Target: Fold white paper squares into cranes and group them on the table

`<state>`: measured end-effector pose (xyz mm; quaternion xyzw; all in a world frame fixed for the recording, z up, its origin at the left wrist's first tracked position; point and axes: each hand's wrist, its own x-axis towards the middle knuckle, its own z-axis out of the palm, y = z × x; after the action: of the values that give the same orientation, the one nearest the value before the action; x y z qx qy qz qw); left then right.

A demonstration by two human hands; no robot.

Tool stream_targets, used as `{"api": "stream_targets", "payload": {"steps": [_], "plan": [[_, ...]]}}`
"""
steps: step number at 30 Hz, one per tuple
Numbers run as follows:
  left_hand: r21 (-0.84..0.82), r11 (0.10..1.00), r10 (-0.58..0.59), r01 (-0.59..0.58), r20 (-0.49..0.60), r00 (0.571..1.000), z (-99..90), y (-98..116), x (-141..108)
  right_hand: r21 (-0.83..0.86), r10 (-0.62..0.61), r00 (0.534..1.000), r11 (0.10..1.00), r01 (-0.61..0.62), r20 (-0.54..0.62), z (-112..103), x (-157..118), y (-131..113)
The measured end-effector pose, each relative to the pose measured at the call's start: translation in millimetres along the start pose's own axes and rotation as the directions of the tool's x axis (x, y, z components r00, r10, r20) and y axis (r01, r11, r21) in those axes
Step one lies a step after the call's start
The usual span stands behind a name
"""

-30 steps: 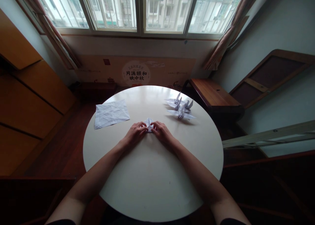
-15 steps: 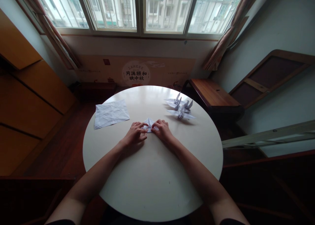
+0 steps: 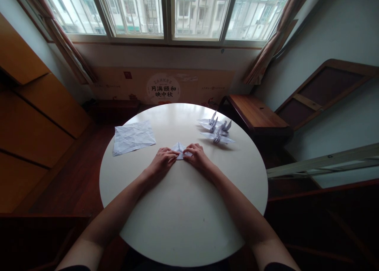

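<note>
A person is sitting or standing at the near side of a round white table (image 3: 183, 215), and both bare forearms are reaching in from the near left and near right toward a small piece of folded paper (image 3: 179, 146). That paper is lying around the middle of the tabletop, between the two hands, with a pointed corner facing the far side and a crease showing down its centre. The left hand (image 3: 163, 158) is resting low over the paper's left part, its fingers bent, lying close together and touching the paper; whether the thumb is gripping from below cannot be told. The right hand (image 3: 196, 155) is curling more tightly on the right, its thumb and fingertips nearly meeting as they are holding the paper's right edge. On the far left of the table a larger creased sheet (image 3: 134, 138) is lying spread out, its surface crossed by fold lines, well apart from the left hand. On the far right several folded paper cranes (image 3: 217, 138) are standing bunched together, their pointed wings spreading and overlapping, so their exact number is hard to tell. Beyond the table, a printed board (image 3: 204, 77) is running along the wall under a barred window (image 3: 136, 14), and a wooden bench (image 3: 257, 111) is standing to the far right, just beside the table's edge.
</note>
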<state>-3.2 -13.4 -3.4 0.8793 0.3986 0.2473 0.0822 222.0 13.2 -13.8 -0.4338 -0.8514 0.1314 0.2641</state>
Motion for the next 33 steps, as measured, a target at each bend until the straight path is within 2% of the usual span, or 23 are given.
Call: {"api": "stream_targets", "payload": {"steps": [4,7,10,16,20,26,29,33], "plan": [[-0.009,1.0,0.02,-0.02,-0.023,1.0,3.3,-5,0,0.019,-0.017,1.0,1.0,0.017,-0.019,0,-2,8],[-0.029,1.0,-0.006,0.004,-0.073,0.997,6.5,-9,-1,0.016,-0.028,0.999,0.999,0.029,-0.043,2,-2,12],[-0.046,0.999,-0.016,0.012,-0.075,0.997,8.6,-13,-1,0.009,-0.027,0.997,1.0,0.028,-0.072,2,-3,10],[-0.093,0.986,0.133,-0.135,-0.028,0.991,6.1,-13,-4,-0.051,-0.104,0.99,0.994,0.1,-0.091,-1,-3,-1],[-0.094,0.984,0.149,-0.149,-0.012,0.989,1.8,-6,-5,-0.079,-0.123,0.987,0.99,0.115,-0.104,-2,-3,-6],[-0.009,0.999,0.039,-0.039,-0.013,0.999,2.1,-6,-3,-0.115,-0.024,0.982,0.993,0.003,-0.186,-5,-3,-5],[0.051,0.994,-0.094,0.095,-0.021,0.995,2.8,-6,-2,-0.12,0.024,0.98,0.992,-0.048,-0.195,-5,-2,-5],[0.163,0.951,-0.258,0.262,-0.045,0.965,3.3,-3,-1,-0.129,0.034,0.99,0.99,-0.052,-0.135,-5,-2,-8]]}}
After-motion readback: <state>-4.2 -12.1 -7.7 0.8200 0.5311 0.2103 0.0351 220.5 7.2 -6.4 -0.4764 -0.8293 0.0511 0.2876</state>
